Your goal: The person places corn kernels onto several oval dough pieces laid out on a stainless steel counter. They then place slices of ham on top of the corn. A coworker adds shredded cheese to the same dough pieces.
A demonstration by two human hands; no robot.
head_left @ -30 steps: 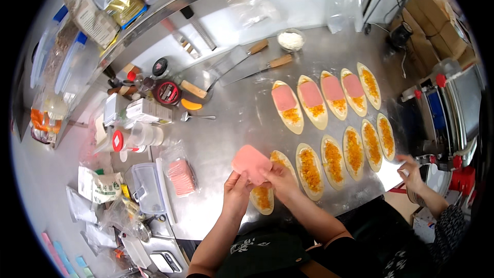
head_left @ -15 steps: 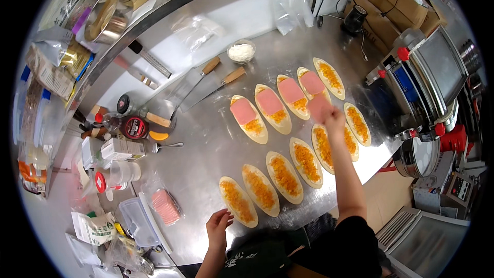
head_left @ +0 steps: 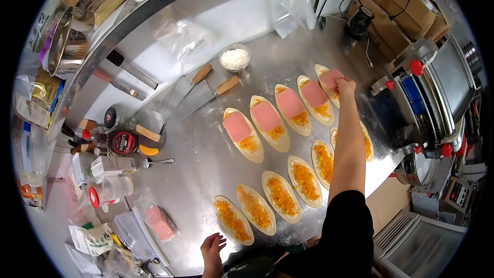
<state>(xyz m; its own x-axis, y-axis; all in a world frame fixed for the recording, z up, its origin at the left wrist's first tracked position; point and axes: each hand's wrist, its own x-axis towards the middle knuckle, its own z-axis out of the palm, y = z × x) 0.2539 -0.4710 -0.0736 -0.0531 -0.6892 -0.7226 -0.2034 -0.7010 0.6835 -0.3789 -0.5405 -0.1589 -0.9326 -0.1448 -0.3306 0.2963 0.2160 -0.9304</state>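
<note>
At the far right end of the back row, my right hand pinches a pink ham slice over an oval piece of dough spread with orange shreds. To its left, several dough ovals each carry a square ham slice over the same topping. A nearer row of ovals has only the orange shredded topping; my right forearm partly hides some of them. My left hand hovers empty by the near-left oval, fingers loosely apart. A pack of sliced ham lies to its left.
A glass bowl of white powder stands at the back beside two wooden-handled blades. Jars, a carton and a spoon sit on the left. Metal equipment with red knobs borders the right side.
My right hand has carried the ham slice away and right, from beside the fourth oval to the last back-row oval. My left hand stays low and empty. The whole view has shifted slightly.
</note>
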